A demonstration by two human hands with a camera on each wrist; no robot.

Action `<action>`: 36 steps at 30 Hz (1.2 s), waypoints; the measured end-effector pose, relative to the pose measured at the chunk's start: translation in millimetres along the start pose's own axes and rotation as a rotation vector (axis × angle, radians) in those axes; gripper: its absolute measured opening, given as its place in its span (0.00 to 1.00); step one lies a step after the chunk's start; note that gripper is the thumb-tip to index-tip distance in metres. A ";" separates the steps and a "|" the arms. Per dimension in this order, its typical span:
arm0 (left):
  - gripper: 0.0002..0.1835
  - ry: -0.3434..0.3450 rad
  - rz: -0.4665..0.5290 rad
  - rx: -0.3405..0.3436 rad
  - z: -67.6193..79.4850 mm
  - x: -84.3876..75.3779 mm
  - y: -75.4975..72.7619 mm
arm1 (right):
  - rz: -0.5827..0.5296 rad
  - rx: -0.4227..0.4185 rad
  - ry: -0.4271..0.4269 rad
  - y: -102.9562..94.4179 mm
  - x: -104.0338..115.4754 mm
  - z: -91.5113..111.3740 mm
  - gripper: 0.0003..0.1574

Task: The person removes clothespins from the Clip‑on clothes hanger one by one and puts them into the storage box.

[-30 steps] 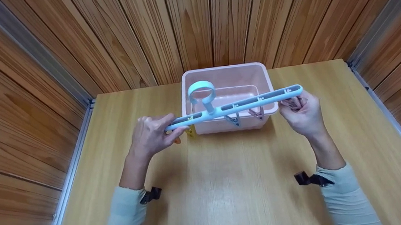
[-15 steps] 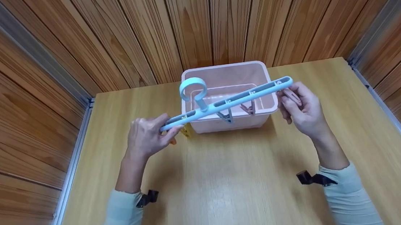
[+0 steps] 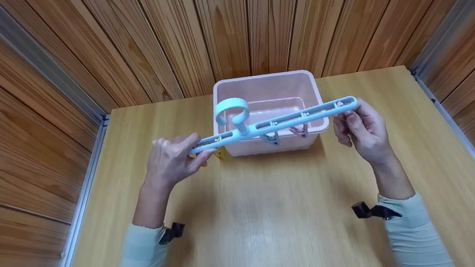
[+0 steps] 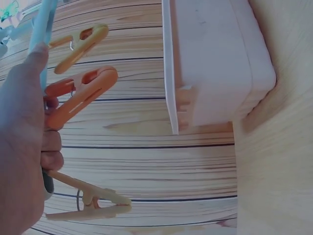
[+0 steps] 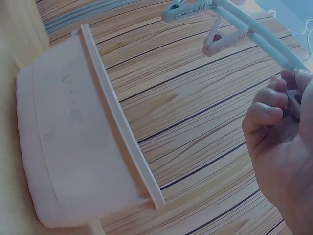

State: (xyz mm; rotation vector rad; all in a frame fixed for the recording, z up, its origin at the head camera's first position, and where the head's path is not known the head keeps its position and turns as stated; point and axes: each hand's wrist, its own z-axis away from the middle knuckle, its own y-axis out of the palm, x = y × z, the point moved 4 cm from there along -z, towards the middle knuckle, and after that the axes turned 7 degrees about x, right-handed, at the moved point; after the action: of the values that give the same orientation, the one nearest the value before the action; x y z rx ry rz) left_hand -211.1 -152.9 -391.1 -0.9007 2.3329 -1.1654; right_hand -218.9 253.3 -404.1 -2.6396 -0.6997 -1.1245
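Observation:
A light blue clip hanger (image 3: 288, 122) with a hook is held above the table, its right end tilted farther back. My left hand (image 3: 174, 159) grips its left end, thumb along the bar. Yellow (image 4: 80, 48), orange (image 4: 82, 95) and cream (image 4: 93, 200) clothespins stick out around that hand in the left wrist view. A blue-grey clothespin (image 5: 185, 11) and a pink clothespin (image 5: 226, 40) hang from the middle of the bar. At the right end my right hand (image 3: 364, 133) pinches another clothespin (image 5: 294, 104), mostly hidden by the fingers.
A pale pink plastic basin (image 3: 273, 145) stands on the wooden table (image 3: 257, 217) behind and below the hanger, near the back wall. Wood-panelled walls (image 3: 228, 31) with metal rails (image 3: 76, 208) close in the sides and back.
The hanger's right end has swung left and back, then returned right to the right hand. The clothespin in the right hand, visible earlier from the head, is now behind the fingers.

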 end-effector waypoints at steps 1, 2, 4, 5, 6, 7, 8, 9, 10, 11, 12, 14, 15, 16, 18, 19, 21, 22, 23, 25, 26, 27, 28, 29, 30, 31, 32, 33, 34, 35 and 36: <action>0.26 0.018 -0.015 -0.017 0.1 -0.1 -1.9 | -0.020 0.020 -0.024 0.3 0.3 -0.4 0.10; 0.29 0.032 -0.026 -0.033 0.3 0.1 -3.7 | -0.042 0.042 -0.045 0.7 0.8 -0.8 0.10; 0.32 0.054 -0.043 -0.062 1.4 0.6 -6.4 | -0.084 0.086 -0.078 1.7 2.0 -1.4 0.12; 0.33 0.062 -0.051 -0.074 2.2 0.9 -7.2 | -0.105 0.106 -0.089 2.4 2.8 -1.9 0.12; 0.34 0.071 -0.056 -0.085 3.2 1.4 -7.7 | -0.119 0.122 -0.095 3.3 3.8 -2.5 0.13; 0.34 0.079 -0.060 -0.093 3.9 1.7 -8.2 | -0.131 0.136 -0.100 4.4 4.8 -3.2 0.14; 0.35 0.086 -0.062 -0.099 4.6 2.2 -8.3 | -0.142 0.147 -0.103 5.6 6.0 -4.0 0.14; 0.35 0.094 -0.069 -0.104 5.3 2.6 -8.2 | -0.149 0.156 -0.106 6.9 7.3 -4.8 0.14; 0.35 0.101 -0.071 -0.109 5.9 3.1 -8.2 | -0.155 0.167 -0.109 8.3 8.5 -5.6 0.14; 0.35 0.106 -0.074 -0.113 6.3 3.5 -8.3 | -0.162 0.178 -0.112 9.9 9.7 -6.4 0.15; 0.35 0.112 -0.076 -0.117 6.6 3.7 -8.5 | -0.166 0.190 -0.116 11.3 10.7 -7.1 0.16; 0.35 0.117 -0.073 -0.117 6.6 4.0 -9.4 | -0.184 0.217 -0.128 14.0 12.9 -8.4 0.18; 0.35 0.119 -0.067 -0.113 6.6 4.1 -9.8 | -0.193 0.228 -0.132 15.1 13.6 -8.9 0.19; 0.35 0.116 -0.056 -0.104 6.4 4.0 -10.3 | -0.204 0.237 -0.134 15.9 14.0 -9.3 0.20; 0.35 0.105 -0.025 -0.074 5.7 3.7 -11.0 | -0.226 0.239 -0.132 16.8 13.5 -9.7 0.21; 0.34 0.094 -0.003 -0.053 5.1 3.4 -11.1 | -0.241 0.234 -0.130 17.0 13.0 -9.5 0.21; 0.33 0.066 0.046 -0.007 4.4 3.2 -9.9 | -0.279 0.218 -0.120 17.5 10.9 -8.7 0.20; 0.33 0.049 0.071 0.018 4.0 3.0 -8.9 | -0.307 0.209 -0.117 18.1 9.6 -8.0 0.20; 0.32 0.032 0.097 0.042 3.8 2.8 -7.3 | -0.344 0.203 -0.116 19.1 8.3 -7.2 0.20; 0.30 0.002 0.150 0.091 3.1 1.9 -3.5 | -0.442 0.204 -0.119 22.1 5.9 -5.3 0.20; 0.29 -0.013 0.174 0.113 3.3 1.7 -1.1 | -0.498 0.208 -0.119 24.1 4.5 -4.4 0.21; 0.28 -0.027 0.197 0.133 3.0 1.1 0.8 | -0.557 0.210 -0.118 26.0 2.9 -3.5 0.22; 0.27 -0.039 0.216 0.150 2.6 0.6 2.4 | -0.614 0.211 -0.114 27.8 1.2 -2.7 0.22; 0.26 -0.055 0.237 0.166 1.9 0.0 3.6 | -0.671 0.211 -0.109 29.3 -0.3 -2.1 0.22; 0.24 -0.071 0.254 0.181 1.0 -0.7 4.1 | -0.721 0.206 -0.103 30.6 -1.7 -1.5 0.22; 0.22 -0.087 0.269 0.196 0.0 -1.1 4.7 | -0.760 0.195 -0.097 31.3 -2.8 -1.2 0.22; 0.21 -0.104 0.281 0.214 -1.1 -1.4 5.0 | -0.786 0.178 -0.091 31.3 -3.5 -1.2 0.22; 0.19 -0.123 0.296 0.235 -2.7 -1.9 4.8 | -0.803 0.154 -0.085 30.9 -3.9 -1.5 0.21; 0.18 -0.146 0.312 0.260 -4.3 -2.2 4.5 | -0.811 0.124 -0.073 30.0 -4.0 -2.1 0.21; 0.17 -0.172 0.329 0.287 -5.8 -2.3 3.9 | -0.802 0.087 -0.059 28.5 -3.8 -2.9 0.21; 0.17 -0.199 0.345 0.316 -7.1 -2.1 3.5 | -0.773 0.043 -0.040 26.7 -3.5 -3.8 0.20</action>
State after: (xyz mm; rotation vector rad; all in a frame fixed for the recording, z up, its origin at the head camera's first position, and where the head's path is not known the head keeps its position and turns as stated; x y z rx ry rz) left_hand -215.1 -145.8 -389.6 -0.4575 1.9718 -1.1887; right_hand -210.4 227.5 -403.7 -2.3902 -1.8188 -1.1757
